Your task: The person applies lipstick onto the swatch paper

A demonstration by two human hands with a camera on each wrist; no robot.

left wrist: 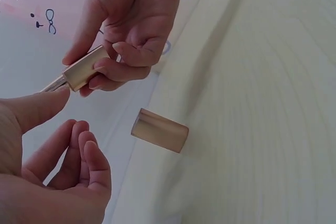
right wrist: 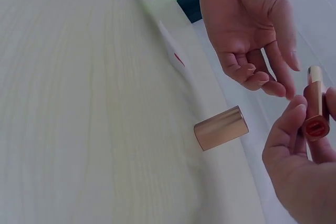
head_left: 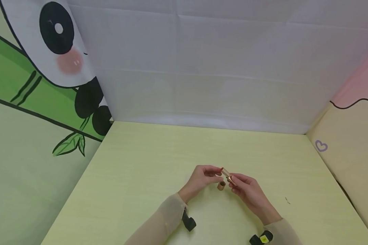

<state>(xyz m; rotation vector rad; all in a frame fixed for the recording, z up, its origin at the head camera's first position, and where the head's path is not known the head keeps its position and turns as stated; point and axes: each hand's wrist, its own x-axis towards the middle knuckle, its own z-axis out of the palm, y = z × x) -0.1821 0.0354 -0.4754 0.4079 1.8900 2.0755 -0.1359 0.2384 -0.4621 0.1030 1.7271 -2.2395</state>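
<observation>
A lipstick in a gold tube point(head_left: 229, 178) is pinched between the thumb and fingers of my right hand point(head_left: 248, 192), held at a slant above the table. In the right wrist view, the red label point(right wrist: 316, 128) on its base faces the camera. My left hand point(head_left: 202, 180) hovers at the lipstick's upper end with loosely bent fingers. Its thumb point(left wrist: 44, 107) overlaps that end in the left wrist view, while the right wrist view shows a small gap. Between and below the hands, the gold cap point(head_left: 221, 185) stands upright on the table, with its dark opening up.
The pale yellow table point(head_left: 141, 163) meets a white cloth backdrop point(head_left: 202, 85) at the rear. Painted panels point(head_left: 49, 112) flank it on both sides. A small dark mark point(head_left: 287, 200) lies on the table right of my right hand.
</observation>
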